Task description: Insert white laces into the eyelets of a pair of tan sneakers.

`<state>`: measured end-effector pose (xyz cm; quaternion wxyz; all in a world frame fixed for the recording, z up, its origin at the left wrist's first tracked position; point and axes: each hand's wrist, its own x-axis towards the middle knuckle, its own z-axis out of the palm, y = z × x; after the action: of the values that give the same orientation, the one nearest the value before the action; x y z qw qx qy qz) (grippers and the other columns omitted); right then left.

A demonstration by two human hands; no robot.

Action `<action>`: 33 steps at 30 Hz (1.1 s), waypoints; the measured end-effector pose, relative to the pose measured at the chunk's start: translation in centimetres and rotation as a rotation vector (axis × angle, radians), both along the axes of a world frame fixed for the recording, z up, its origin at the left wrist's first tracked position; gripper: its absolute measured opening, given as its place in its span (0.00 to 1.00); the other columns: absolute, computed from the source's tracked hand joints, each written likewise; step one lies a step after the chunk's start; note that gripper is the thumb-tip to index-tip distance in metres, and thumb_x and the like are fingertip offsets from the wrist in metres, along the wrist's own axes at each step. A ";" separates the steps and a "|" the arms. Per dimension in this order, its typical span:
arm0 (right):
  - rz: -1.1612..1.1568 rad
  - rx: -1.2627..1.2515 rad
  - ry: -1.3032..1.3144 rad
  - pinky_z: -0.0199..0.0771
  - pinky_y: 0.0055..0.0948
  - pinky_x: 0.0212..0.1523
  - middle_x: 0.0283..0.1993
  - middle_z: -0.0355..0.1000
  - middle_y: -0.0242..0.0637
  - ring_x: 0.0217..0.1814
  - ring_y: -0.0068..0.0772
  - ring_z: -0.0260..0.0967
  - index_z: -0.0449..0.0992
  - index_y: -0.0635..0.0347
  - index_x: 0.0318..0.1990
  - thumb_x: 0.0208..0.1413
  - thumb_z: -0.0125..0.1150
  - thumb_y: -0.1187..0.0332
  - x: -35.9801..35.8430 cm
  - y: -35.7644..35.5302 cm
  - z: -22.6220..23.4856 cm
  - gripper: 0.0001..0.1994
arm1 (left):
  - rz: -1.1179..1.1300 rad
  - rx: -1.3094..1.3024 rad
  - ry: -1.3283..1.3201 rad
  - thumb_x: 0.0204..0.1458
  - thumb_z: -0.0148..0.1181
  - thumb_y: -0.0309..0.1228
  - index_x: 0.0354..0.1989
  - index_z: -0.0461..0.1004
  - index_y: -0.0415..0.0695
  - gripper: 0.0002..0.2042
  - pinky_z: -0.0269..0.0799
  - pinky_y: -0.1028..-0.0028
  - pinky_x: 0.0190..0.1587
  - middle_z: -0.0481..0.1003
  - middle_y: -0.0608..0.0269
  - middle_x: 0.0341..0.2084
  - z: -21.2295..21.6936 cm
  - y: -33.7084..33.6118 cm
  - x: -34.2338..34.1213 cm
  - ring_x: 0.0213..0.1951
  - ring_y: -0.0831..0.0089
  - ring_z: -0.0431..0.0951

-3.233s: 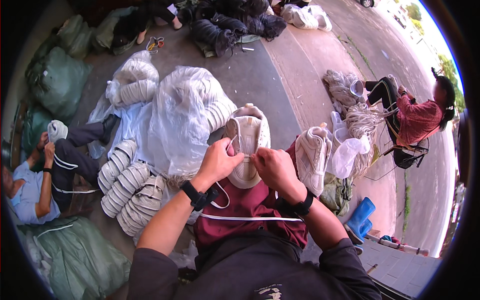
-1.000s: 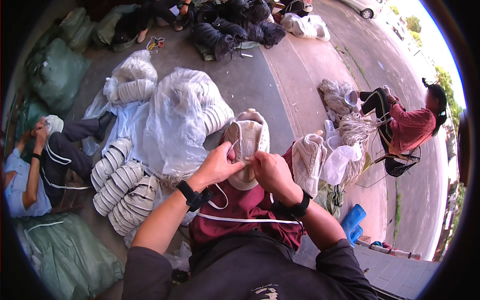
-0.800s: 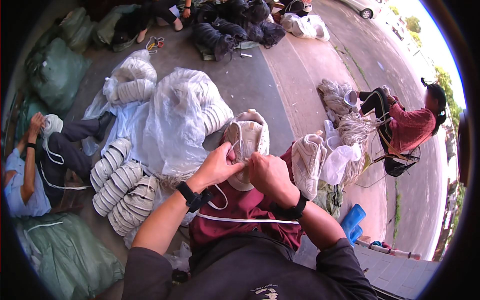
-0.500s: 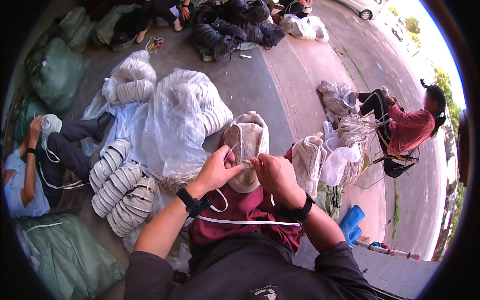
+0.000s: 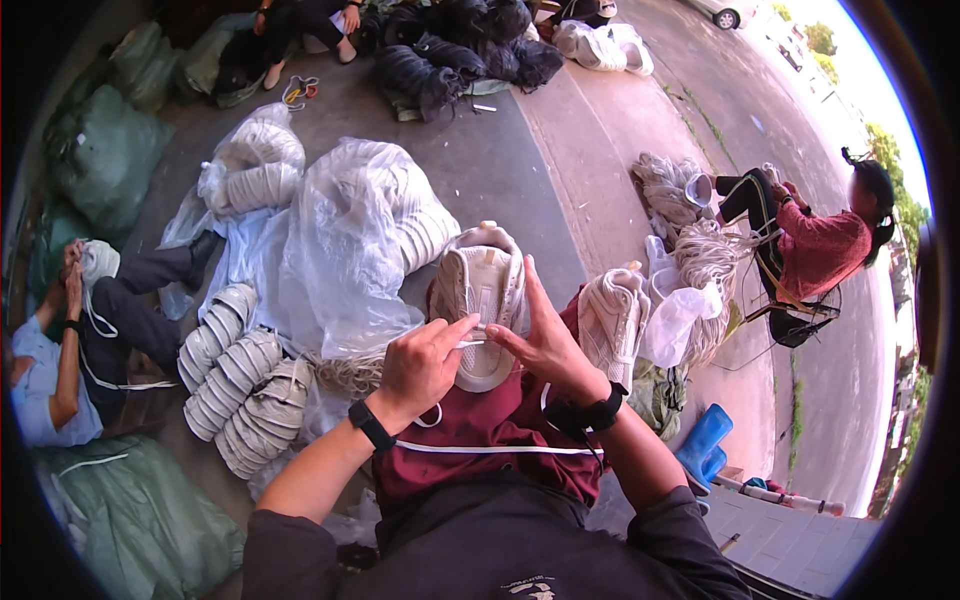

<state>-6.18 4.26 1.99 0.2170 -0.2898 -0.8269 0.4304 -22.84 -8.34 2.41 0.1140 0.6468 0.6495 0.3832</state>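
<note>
A beige sneaker [image 5: 485, 268] rests on the maroon cloth [image 5: 480, 420] over my lap, its toe toward me. White shoelace [image 5: 470, 343] crosses the lower eyelets. My left hand [image 5: 425, 368] is closed at the left of the toe, pinching that lace with its index finger pointing over the shoe. Along the right side, my right hand [image 5: 550, 345] has its fingers stretched up and its thumb spread toward the lacing, touching near the lace. Another beige sneaker [image 5: 610, 320] lies just right of my right hand.
Stacked pale shoe parts [image 5: 235, 365] and a plastic-wrapped bundle [image 5: 350, 230] lie to the left. Hanks of cord [image 5: 705, 260] and a white bag [image 5: 680, 330] are at the right, near a seated person [image 5: 820, 240]. Blue boots [image 5: 703, 448] stand at lower right.
My left hand has shifted down from the shoe's upper lacing toward the toe. My right hand has gone from a pinch to outstretched fingers along the shoe's side.
</note>
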 end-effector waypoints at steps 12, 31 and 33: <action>-0.097 0.091 0.054 0.49 0.40 0.68 0.68 0.45 0.60 0.70 0.56 0.45 0.39 0.74 0.67 0.46 0.69 0.60 1.4 1.2 -1.2 0.50 | 0.014 0.042 0.453 0.41 0.61 0.23 0.50 0.74 0.45 0.22 0.70 0.67 0.25 0.67 0.63 0.23 0.7 1.2 2.2 0.23 0.65 0.73; -0.081 0.022 0.141 0.48 0.40 0.68 0.69 0.42 0.56 0.71 0.54 0.44 0.40 0.70 0.67 0.50 0.64 0.63 3.4 3.2 -1.7 0.45 | -0.346 -0.029 0.520 0.50 0.53 0.25 0.32 0.70 0.43 0.02 0.71 0.68 0.25 0.68 0.61 0.22 3.7 6.6 2.4 0.25 0.66 0.75; -0.083 0.018 0.146 0.48 0.39 0.69 0.70 0.40 0.56 0.72 0.54 0.42 0.40 0.70 0.67 0.50 0.64 0.63 3.7 3.5 -1.9 0.45 | -0.388 -0.032 0.575 0.51 0.52 0.26 0.31 0.70 0.43 0.02 0.71 0.68 0.26 0.69 0.62 0.22 3.5 7.2 2.5 0.25 0.67 0.75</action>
<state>-2.45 7.74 0.13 0.2970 -0.2897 -0.8000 0.4334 -20.38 -1.13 5.95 0.0072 0.8379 0.5259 0.1460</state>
